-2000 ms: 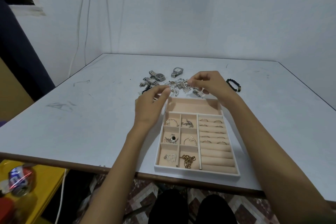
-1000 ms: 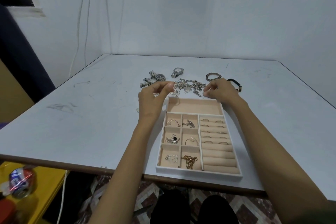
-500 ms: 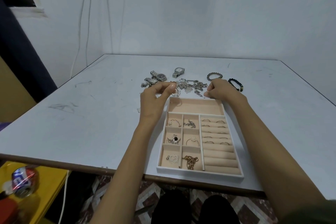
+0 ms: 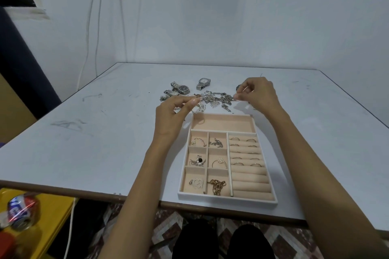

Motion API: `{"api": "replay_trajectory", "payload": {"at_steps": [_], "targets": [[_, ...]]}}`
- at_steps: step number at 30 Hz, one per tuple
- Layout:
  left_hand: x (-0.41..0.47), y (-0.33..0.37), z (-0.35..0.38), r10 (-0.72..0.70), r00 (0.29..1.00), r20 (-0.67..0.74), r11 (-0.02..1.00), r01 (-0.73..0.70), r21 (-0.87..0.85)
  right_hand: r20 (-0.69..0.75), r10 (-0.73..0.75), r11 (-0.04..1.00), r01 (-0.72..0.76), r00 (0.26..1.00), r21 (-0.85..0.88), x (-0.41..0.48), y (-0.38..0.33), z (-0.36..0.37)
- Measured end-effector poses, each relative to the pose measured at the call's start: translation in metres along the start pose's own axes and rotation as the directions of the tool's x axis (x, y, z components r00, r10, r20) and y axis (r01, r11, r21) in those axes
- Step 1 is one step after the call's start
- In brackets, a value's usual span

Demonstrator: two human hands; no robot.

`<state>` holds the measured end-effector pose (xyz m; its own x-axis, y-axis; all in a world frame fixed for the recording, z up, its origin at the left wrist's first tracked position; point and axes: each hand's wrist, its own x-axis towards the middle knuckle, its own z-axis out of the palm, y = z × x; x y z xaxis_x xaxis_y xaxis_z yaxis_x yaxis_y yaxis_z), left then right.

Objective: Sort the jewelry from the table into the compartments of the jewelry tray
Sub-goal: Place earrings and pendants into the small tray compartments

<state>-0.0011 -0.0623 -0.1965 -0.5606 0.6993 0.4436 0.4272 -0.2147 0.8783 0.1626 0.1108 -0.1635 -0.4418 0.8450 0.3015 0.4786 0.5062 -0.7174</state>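
Hovering beyond the far edge of the jewelry tray, both hands are at the jewelry pile on the table. The left hand has thumb and forefinger drawn together at the pile's near-left edge, and I cannot tell if anything is caught between them. The right hand, fingers curled, pinches a thin piece at the pile's right end.

Both forearms reach forward, left grip and right grip curled, fingertips pinched together.
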Motion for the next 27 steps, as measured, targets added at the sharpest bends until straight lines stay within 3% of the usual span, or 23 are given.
{"api": "replay_trajectory", "payload": {"at_steps": [5, 10, 15, 18, 27], "targets": [[-0.003, -0.003, -0.004, 0.053, 0.996, 0.067, 0.998, -0.056, 0.036, 0.031, -0.053, 0.983, 0.047, 0.998, 0.178, -0.020, -0.019, -0.005], [-0.011, -0.003, -0.005, 0.100, 0.971, 0.217, 0.987, -0.125, 0.103, 0.096, -0.112, 0.967, 0.086, 0.989, 0.242, -0.046, -0.029, -0.007], [-0.027, -0.005, -0.011, 0.042, 0.963, 0.265, 0.997, -0.057, 0.051, 0.139, -0.127, 0.963, 0.089, 0.982, 0.256, -0.053, -0.027, -0.005], [-0.032, -0.009, -0.015, 0.100, 0.952, 0.288, 0.963, -0.166, 0.213, 0.150, -0.132, 0.960, 0.088, 0.980, 0.266, -0.052, -0.027, -0.005], [-0.034, -0.008, -0.017, 0.163, 0.938, 0.307, 0.867, -0.285, 0.410, 0.189, -0.113, 0.954, 0.054, 0.975, 0.294, -0.054, -0.026, -0.005]]}}
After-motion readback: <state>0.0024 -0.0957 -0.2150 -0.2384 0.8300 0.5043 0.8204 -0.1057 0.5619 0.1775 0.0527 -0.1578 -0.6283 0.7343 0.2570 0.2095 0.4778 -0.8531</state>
